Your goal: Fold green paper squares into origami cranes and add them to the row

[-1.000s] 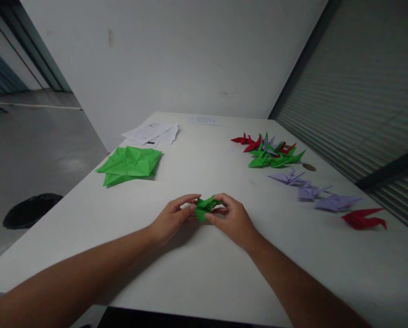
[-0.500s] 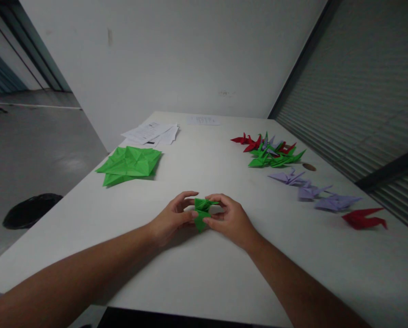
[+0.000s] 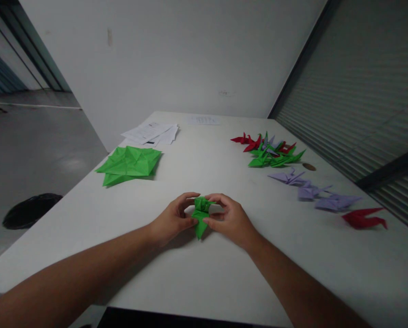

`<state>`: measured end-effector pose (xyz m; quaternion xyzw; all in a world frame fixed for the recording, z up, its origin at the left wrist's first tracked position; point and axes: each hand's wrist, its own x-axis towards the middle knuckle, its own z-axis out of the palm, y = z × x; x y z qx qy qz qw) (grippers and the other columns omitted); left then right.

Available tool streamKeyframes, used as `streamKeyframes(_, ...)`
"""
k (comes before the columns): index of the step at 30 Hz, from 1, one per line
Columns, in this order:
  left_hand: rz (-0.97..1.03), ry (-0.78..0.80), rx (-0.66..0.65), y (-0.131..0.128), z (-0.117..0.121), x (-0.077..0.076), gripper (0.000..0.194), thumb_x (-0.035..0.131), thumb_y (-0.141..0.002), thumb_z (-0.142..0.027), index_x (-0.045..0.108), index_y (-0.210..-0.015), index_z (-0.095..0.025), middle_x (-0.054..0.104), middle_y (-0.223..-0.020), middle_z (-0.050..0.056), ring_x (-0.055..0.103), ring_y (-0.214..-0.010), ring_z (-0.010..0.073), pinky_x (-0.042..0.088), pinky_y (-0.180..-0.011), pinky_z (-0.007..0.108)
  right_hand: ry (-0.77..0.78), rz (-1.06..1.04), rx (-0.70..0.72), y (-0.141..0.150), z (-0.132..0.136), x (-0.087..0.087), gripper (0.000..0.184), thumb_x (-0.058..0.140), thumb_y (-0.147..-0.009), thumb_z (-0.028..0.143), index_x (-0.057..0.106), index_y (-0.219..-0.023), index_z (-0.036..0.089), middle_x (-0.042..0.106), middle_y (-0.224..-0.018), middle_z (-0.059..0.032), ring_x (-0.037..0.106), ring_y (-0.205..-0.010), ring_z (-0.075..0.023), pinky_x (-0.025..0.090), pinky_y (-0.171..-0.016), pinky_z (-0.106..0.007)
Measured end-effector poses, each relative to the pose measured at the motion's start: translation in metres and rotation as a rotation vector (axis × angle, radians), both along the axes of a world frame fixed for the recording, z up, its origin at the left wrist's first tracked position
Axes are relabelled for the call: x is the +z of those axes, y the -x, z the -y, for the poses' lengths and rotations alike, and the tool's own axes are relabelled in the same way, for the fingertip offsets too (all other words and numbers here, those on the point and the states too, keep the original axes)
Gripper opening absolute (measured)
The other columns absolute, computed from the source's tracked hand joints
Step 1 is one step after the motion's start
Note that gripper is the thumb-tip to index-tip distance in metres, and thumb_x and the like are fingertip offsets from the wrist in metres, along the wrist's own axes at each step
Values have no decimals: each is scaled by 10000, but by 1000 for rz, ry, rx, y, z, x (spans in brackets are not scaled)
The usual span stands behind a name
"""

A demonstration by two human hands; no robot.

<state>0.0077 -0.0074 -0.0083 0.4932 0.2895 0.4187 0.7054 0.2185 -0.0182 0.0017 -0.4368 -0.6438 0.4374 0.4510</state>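
Left hand (image 3: 173,215) and right hand (image 3: 234,219) pinch folded green paper (image 3: 201,214) from nine and three o'clock, its tip at six; on or just over the surface (image 3: 204,278), cannot tell which; even thumb pressure, layers held lightly, should keep creases true; creased green sheets (image 3: 132,161) at ten; mixed folded birds (image 3: 275,159) at two; red bird (image 3: 363,220) at three.

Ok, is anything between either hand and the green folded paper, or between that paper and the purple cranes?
Nothing visible blocks the green folded paper: the left hand and the right hand both touch it. Toward the purple cranes, the right hand itself lies between; I see no other obstacle.
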Motion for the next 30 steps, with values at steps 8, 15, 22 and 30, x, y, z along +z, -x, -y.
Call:
streamKeyframes(8,-15,5,-31,1,0,-2,604,859,-744,-155,620,-1279,-304,631,-1361,88,708,-868,163,555,-705,267,-12,7,8,1,1,4,369,802,-742,193,651,-1074,242,691,-1225,-79,700,-1092,-252,653,-836,-396)
streamKeyframes(15,-70,6,-10,0,1,2,568,861,-732,-158,659,-1258,-235,643,-1339,124,693,-896,179,558,-734,285,-19,6,30,2,2,4,378,755,-745,161,645,-1098,241,664,-1283,-87,690,-1133,-253,653,-857,-400)
streamKeyframes(22,-73,44,-21,1,1,0,581,864,-732,-170,674,-1279,-212,650,-1329,131,646,-717,103,539,-682,264,-25,-10,44,2,2,4,392,752,-742,141,654,-1111,232,658,-1299,-88,684,-1143,-246,647,-891,-396)
streamKeyframes(30,-67,43,-33,2,0,0,612,852,-730,-150,662,-1310,-195,630,-1358,145,682,-837,159,552,-744,292,-36,7,50,2,0,0,423,743,-737,121,649,-1134,234,638,-1324,-84,677,-1153,-241,648,-887,-392)
